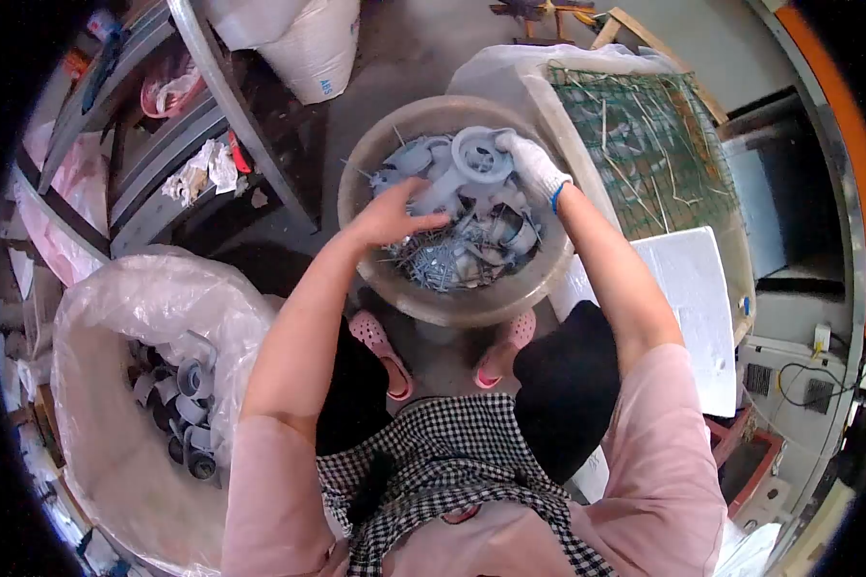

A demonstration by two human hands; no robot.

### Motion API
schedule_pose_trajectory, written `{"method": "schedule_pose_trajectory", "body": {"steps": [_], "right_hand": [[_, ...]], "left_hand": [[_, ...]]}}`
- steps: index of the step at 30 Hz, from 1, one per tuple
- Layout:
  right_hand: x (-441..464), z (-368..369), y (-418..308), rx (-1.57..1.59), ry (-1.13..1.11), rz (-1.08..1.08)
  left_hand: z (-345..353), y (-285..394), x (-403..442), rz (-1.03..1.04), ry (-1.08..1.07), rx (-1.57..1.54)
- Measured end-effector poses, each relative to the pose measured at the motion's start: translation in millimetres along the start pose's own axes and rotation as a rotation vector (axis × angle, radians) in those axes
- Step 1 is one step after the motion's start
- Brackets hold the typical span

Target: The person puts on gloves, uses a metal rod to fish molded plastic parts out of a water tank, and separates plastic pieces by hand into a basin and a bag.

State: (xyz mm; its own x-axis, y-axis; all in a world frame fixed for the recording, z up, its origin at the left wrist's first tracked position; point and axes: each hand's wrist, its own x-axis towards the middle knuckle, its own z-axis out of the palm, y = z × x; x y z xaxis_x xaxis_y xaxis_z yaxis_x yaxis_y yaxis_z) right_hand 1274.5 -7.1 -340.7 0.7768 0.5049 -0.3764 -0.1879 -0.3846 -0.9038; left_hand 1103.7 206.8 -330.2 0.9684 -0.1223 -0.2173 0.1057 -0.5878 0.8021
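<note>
A round basin in front of me holds many grey plastic parts and a tangle of thin grey sprue sticks. My right hand, in a white knit glove with a blue cuff, is closed on the rim of a ring-shaped grey plastic part above the heap. My bare left hand is over the left side of the basin, thumb and fingers apart. Its fingertips are close to a pale grey plastic piece; whether they touch it I cannot tell.
A plastic-lined bin with grey ring parts stands at lower left. To the right are a tub with green netting and a white foam board. A metal rack and a white sack stand at the upper left.
</note>
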Motion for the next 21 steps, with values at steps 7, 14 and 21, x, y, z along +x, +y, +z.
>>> {"method": "schedule_pose_trajectory", "body": {"steps": [7,14,21], "right_hand": [[-34.8,-32.9,3.7,0.615,-0.116,0.324],[-49.4,-28.3,4.2,0.483,-0.205,0.136],[-63.0,-32.4,-33.7,0.022,-0.208,-0.226]], "left_hand": [[-21.8,58.4,-13.3,-0.035,-0.468,-1.280],[-12.9,83.0,-17.1,-0.109,-0.121,-0.572],[11.9,88.3,-24.5,0.120,0.426,0.019]]}}
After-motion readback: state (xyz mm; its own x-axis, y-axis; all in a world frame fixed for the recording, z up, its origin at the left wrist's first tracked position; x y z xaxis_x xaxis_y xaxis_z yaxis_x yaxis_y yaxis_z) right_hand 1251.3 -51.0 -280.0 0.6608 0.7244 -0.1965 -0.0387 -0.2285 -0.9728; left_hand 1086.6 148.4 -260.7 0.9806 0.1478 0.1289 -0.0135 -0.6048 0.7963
